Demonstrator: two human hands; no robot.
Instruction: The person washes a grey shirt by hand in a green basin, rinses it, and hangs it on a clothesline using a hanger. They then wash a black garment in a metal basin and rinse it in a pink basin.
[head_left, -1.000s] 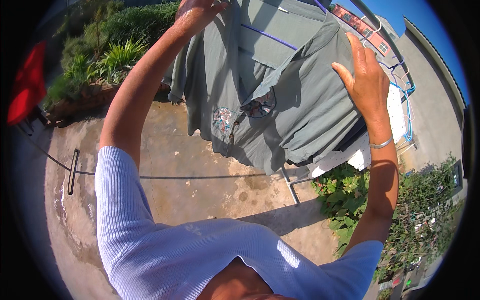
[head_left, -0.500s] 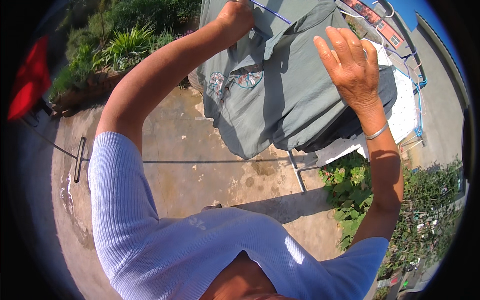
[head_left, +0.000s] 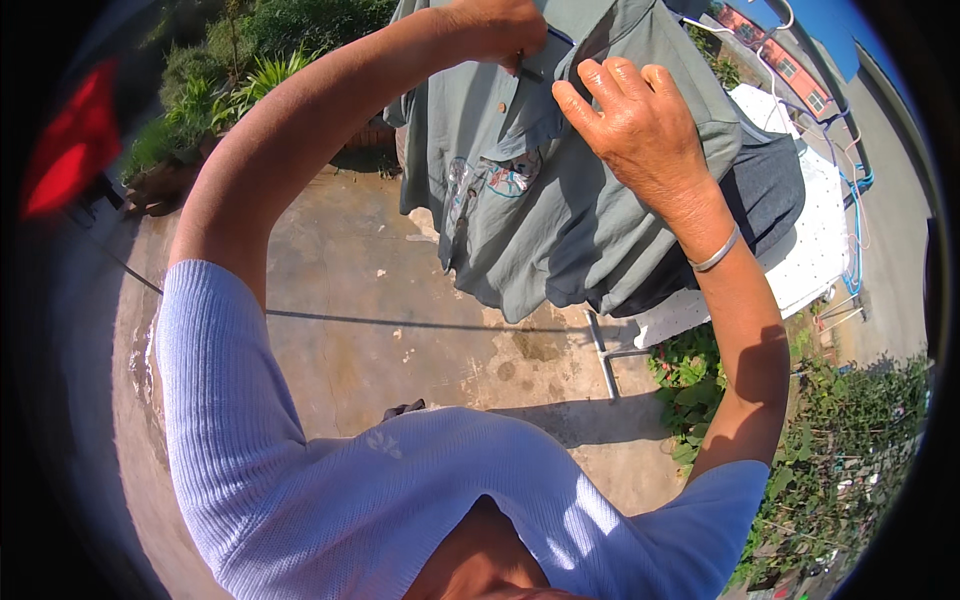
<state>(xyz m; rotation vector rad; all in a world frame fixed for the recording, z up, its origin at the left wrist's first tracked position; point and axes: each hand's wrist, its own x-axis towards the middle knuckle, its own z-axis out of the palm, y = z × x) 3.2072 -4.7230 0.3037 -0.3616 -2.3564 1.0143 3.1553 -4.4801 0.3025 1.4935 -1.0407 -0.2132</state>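
Observation:
In front of me hangs a grey-green shirt with buttons and a round embroidered patch on its front. A short piece of a blue hanger shows at the neck. My left hand is closed at the shirt's upper front edge; its fingertips are partly hidden, and the cloth seems pinched there. My right hand, with a silver bangle at the wrist, is raised before the other side of the shirt. Its fingers are bent but apart, with nothing visible in them.
Dark cloth and a white dotted cloth hang behind the shirt. Several hangers are on a rack at upper right. A metal stand leg rests on the concrete floor. Leafy plants grow at right.
My left hand has moved right along the shirt's top, covering more of the hanger. The right hand has come left and inward, its fingers more bent. The shirt has shifted slightly.

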